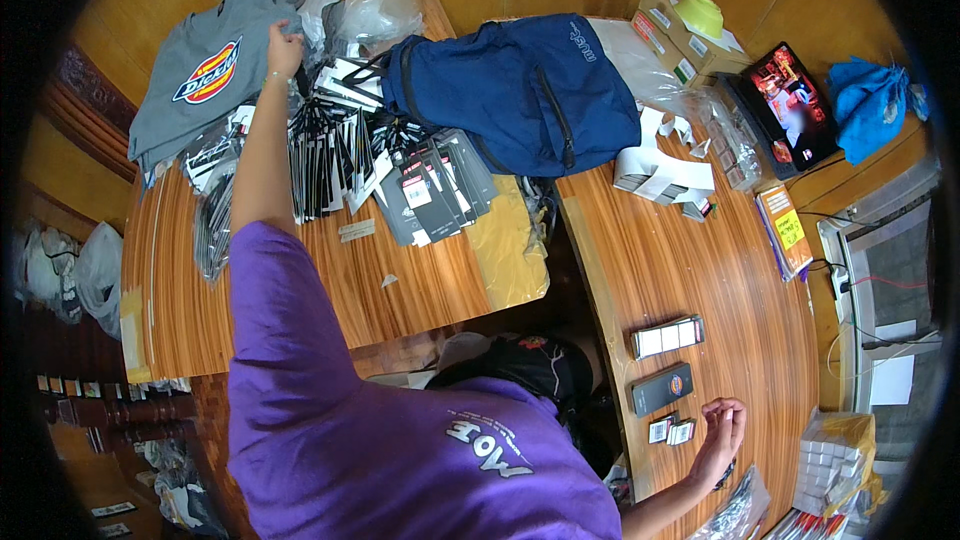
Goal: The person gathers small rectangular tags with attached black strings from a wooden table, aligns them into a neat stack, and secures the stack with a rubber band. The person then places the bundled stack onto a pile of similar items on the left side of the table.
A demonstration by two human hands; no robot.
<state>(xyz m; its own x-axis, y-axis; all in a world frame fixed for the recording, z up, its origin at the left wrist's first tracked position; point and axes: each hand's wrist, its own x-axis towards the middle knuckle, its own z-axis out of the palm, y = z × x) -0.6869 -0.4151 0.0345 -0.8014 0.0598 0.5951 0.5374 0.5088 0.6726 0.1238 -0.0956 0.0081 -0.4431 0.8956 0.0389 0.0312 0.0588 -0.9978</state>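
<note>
Grey shirt (205,65) lies at the frame's upper left; left hand (284,48) pinches its edge and should pull slowly, sparing the tag stacks (330,150). Right hand (722,432) hovers loosely apart, lower right.

Grey folded shirt (205,65) with a red-yellow logo lies at the table's far-left corner.
</note>
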